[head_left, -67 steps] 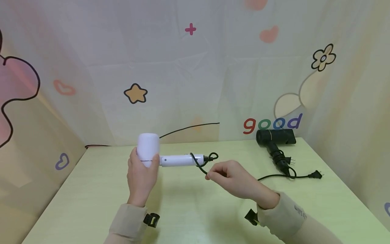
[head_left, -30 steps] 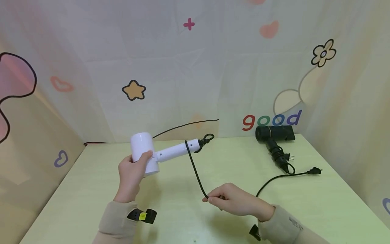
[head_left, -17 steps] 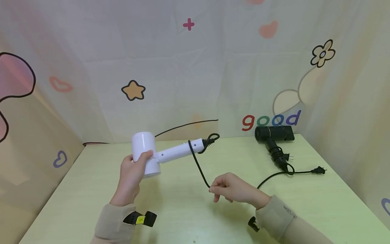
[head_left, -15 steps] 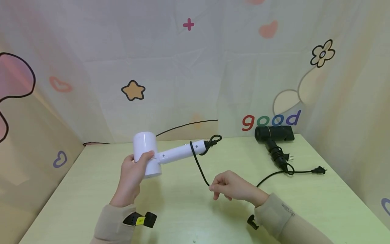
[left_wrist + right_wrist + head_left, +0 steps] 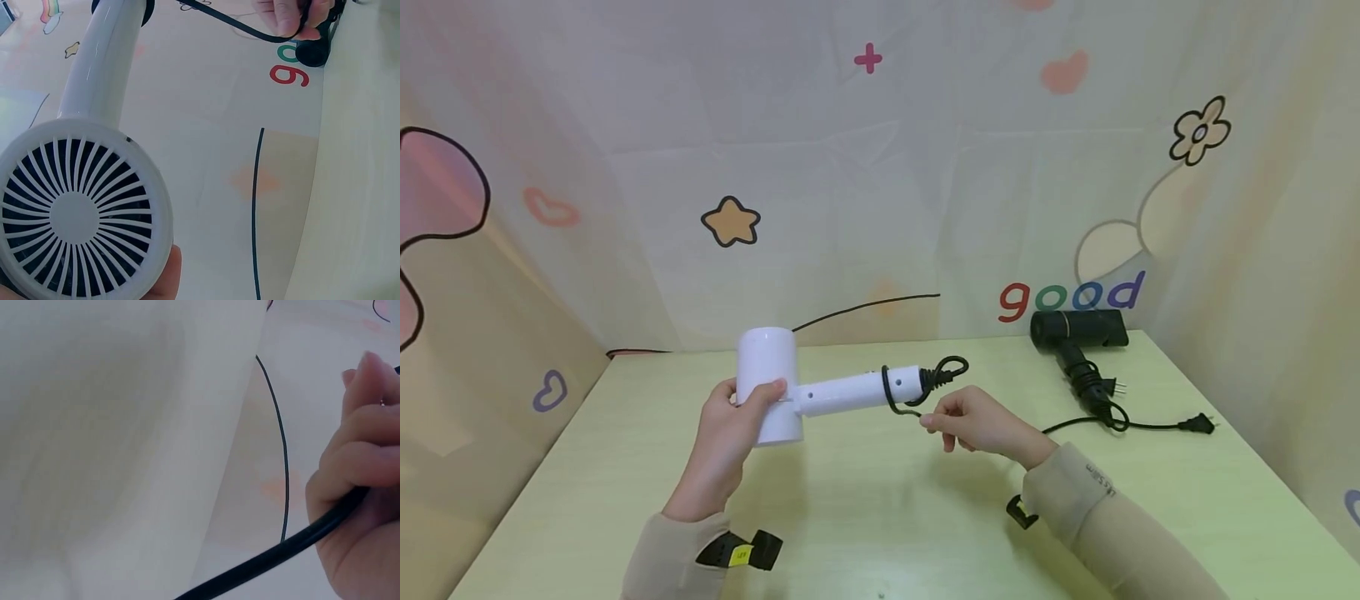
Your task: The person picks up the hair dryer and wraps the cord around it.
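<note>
My left hand [image 5: 726, 437] grips the barrel of a white hair dryer [image 5: 767, 358], thumb across its front, holding it over the table. The dryer's handle [image 5: 846, 394] points right, its end tilted slightly up. Round vent slots in the intake grille [image 5: 75, 219] fill the lower left of the left wrist view. Near the handle's end, a black power cord [image 5: 269, 559] passes round the handle. My right hand [image 5: 981, 423] pinches this cord just below and right of the handle, and in the right wrist view the cord runs across the curled fingers.
At the back right of the pale table [image 5: 625, 475] lies a black hair dryer [image 5: 1078, 329], its cord wound round its handle. A length of cord emerges behind my right wrist and leads to a black plug [image 5: 1197, 423]. A printed curtain [image 5: 820, 183] hangs behind the table.
Over the last second my right hand has risen with the cord, closer to the handle. The white hair dryer has shifted right and its handle has dropped nearer level. The plug has slid slightly right.
</note>
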A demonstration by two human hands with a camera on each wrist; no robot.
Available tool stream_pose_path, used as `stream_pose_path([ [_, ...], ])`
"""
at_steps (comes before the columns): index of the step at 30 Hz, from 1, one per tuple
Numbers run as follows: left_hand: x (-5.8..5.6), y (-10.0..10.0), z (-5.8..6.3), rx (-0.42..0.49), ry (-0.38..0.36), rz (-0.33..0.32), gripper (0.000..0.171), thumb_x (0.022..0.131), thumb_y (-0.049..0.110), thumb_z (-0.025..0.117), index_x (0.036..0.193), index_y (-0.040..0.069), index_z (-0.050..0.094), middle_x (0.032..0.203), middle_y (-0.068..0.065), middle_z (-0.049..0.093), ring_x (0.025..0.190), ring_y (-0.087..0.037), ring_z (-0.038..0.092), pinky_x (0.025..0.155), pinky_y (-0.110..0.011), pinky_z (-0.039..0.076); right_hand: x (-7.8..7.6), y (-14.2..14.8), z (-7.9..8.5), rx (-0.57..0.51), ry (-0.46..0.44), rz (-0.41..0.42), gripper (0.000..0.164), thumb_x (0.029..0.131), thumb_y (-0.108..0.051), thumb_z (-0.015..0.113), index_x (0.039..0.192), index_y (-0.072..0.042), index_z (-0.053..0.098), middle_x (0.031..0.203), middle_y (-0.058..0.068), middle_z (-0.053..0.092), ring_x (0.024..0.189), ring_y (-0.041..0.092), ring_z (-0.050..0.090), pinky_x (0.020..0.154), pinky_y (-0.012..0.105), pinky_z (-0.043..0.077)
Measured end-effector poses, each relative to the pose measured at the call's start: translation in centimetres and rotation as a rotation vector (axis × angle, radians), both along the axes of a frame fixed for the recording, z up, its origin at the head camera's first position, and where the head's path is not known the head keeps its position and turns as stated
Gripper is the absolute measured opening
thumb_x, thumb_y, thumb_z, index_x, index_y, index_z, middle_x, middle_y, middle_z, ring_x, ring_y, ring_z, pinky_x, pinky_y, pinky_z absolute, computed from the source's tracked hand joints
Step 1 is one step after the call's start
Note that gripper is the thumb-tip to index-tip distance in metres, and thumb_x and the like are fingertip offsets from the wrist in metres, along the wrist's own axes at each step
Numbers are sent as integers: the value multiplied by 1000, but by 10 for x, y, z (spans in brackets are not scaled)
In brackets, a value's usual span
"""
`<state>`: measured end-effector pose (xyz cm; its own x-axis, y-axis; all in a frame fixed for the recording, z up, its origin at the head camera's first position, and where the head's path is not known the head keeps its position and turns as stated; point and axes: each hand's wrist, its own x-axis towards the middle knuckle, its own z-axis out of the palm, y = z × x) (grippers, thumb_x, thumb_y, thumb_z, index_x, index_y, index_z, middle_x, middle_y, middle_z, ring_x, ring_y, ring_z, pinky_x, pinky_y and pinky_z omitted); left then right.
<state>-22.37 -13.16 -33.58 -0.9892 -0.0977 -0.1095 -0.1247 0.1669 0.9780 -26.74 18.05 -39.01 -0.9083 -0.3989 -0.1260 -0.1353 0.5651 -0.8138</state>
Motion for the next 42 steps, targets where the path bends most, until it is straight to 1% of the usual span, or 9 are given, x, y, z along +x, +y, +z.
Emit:
stream_pose_path([
  [5,2,-1,1,-3,10,-34,69,90,38,60,138,0,29,128,-19,46,107,-32,55,79,-31,48,-5,4,13,-38,-14,-61,19,90,-22,63,88,-4,66,62,6,60,45,10,37,44,21,29],
  [8,3,-1,1,-3,19,-56,65,90,36,61,137,1,32,126,-19,49,104,-30,57,78,-30,48,-7,7,21,-52,29,-63,11,90,-10,58,92,-2,65,64,6,60,47,11,40,46,22,32],
  [11,3,-1,0,-10,29,-72,60,89,33,63,133,2,37,122,-19,52,99,-27,60,77,-30,48,-8,9,27,-61,87,-36,14,92,-12,58,90,-1,66,64,2,58,50,11,41,47,23,33],
  [14,3,0,-1,-21,36,-91,56,88,30,65,130,3,40,119,-21,56,94,-25,62,75,-30,49,-8,10,32,-54,112,-10,25,92,-27,62,86,-4,68,64,0,55,54,11,43,48,23,34],
  [17,4,0,-2,-21,41,-124,55,86,27,67,130,6,42,118,-21,57,91,-24,63,74,-32,51,-7,9,35,-37,119,9,29,91,-33,62,81,-6,67,62,-1,52,55,12,42,50,23,35],
  [23,6,0,-1,-29,51,-195,55,82,24,71,129,8,45,114,-21,58,87,-24,64,72,-35,53,-5,8,41,3,142,39,26,91,-30,62,77,-9,65,60,-1,47,50,12,34,47,23,28],
  [28,6,1,-3,-79,69,-230,56,81,24,73,129,10,47,112,-20,59,88,-24,64,72,-36,54,-3,8,48,33,182,29,24,90,-30,63,77,-11,65,60,-2,46,49,13,33,46,23,26],
  [36,5,6,-8,-165,89,-244,62,76,26,77,130,14,48,110,-19,60,87,-26,64,69,-36,54,3,3,59,60,231,27,19,88,-28,67,80,-11,69,58,-2,47,50,13,36,45,23,26],
  [42,6,10,-10,-222,100,-227,67,73,30,79,130,16,48,110,-16,61,87,-26,64,67,-36,54,10,-1,66,63,306,14,17,87,-25,68,81,-10,70,57,-3,47,53,11,41,48,24,33],
])
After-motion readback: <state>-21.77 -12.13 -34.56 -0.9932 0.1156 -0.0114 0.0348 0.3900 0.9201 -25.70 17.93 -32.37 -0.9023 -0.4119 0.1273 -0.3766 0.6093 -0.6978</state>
